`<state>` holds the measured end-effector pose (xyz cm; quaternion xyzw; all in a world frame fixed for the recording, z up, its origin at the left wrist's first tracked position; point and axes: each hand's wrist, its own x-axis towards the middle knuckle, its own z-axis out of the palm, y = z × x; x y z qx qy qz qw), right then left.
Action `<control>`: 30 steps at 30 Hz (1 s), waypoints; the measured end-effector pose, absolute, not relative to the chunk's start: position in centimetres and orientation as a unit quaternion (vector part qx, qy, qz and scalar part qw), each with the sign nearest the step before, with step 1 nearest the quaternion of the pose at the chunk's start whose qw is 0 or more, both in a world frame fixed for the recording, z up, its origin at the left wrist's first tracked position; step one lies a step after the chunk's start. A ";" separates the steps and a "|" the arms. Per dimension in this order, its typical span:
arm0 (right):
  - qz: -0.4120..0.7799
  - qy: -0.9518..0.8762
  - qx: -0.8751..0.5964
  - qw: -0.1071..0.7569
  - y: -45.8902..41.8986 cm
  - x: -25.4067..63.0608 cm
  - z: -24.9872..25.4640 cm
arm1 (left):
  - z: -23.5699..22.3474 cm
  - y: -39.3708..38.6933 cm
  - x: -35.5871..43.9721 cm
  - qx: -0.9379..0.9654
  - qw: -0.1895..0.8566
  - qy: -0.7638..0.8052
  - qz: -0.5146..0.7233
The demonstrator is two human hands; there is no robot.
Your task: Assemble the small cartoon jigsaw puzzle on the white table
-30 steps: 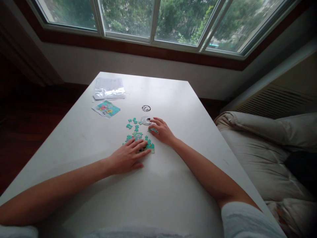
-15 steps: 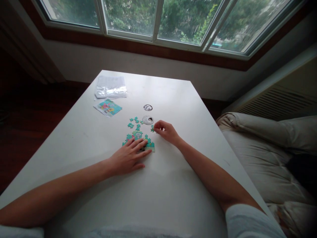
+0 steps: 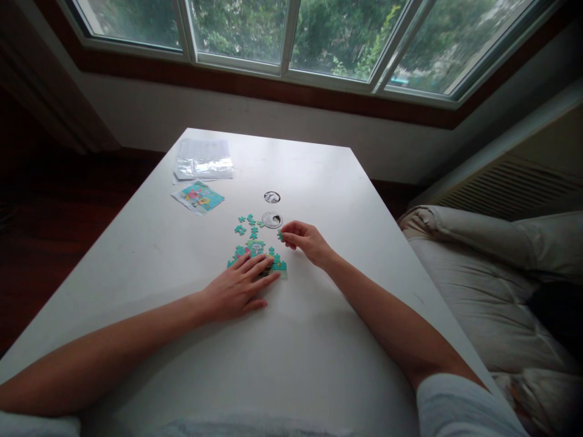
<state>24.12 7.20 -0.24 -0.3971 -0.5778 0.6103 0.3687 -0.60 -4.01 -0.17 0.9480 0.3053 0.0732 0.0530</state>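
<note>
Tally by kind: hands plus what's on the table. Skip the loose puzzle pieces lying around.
Hands: 2 (left hand, right hand)
Part-built puzzle, partly under the left hand: 1
Puzzle piece in the right hand's fingers: 1
Colourful picture sheet: 1
Pile with clear plastic: 1
Round grey shapes: 2 (far one, near one)
Total: 8

Puzzle point(image 3: 255, 247) partly hidden under left grip point(image 3: 239, 285).
</note>
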 end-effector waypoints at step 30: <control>0.652 -0.543 -0.383 0.364 7.4 24.5 -0.8 | 1.0 -4.4 -0.2 0.943 -0.003 0.326 0.071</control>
